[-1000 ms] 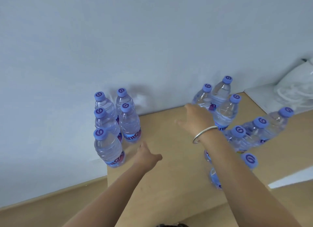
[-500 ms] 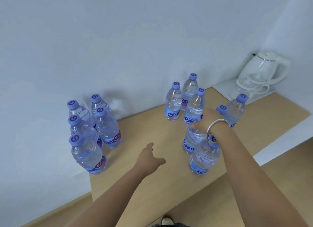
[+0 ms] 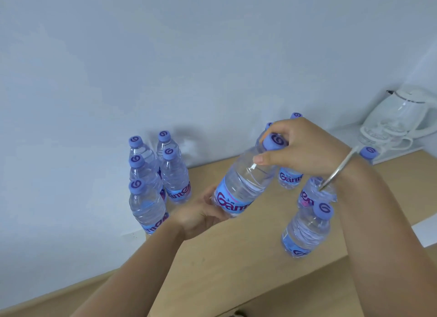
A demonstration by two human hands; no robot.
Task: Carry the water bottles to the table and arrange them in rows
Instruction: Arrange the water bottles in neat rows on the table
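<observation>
The wooden table fills the lower middle of the frame against a pale wall, with a white kettle on a white tray at the upper right. All the bottles in view are already on or over it, so the carrying looks largely done; the arranging looks roughly half finished. At centre left a tidy block of five bottles stands upright in two close rows, touching or just beside one another. At centre right a looser cluster of several bottles stands unevenly spaced, some hidden behind the right arm, and still needs lining up. Between the two groups, one bottle is held tilted above the tabletop, cap toward the upper right. The right hand is clasped around its neck just under the cap, while the left hand cups its base with fingers curled against the label. It most likely belongs next in the left block.
</observation>
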